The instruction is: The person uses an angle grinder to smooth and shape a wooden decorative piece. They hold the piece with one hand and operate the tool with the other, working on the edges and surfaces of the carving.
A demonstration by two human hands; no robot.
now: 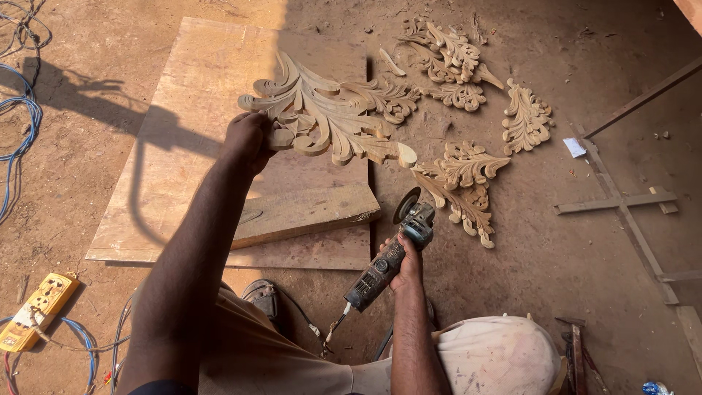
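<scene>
The left hand [247,139] is closing its grip around one end of a carving [329,110], a leafy scroll of pale wood, and is holding it tilted above a board [190,95] lying on the dirt floor [556,278]. The right hand [408,265] is wrapping its grip tight round the body of a grinder [391,252], its disc pointing up toward the carving's lower tip without touching it; a cord is trailing from its tail. A plank [307,212] is lying across the board just under the carving. Beyond the grinder, more carvings are lying on the floor: a cluster of about three at the top [446,55], one alone to the right [525,118], and two stacked near the disc [464,183]. A small white scrap of paper [575,147] is lying right of them, near thin wooden strips [621,201]. At far left a yellow socket box [33,311] is sitting on the floor with blue cable [18,132] looping above it. The person's knees are showing at the bottom edge, a sandal [262,296] between them.
</scene>
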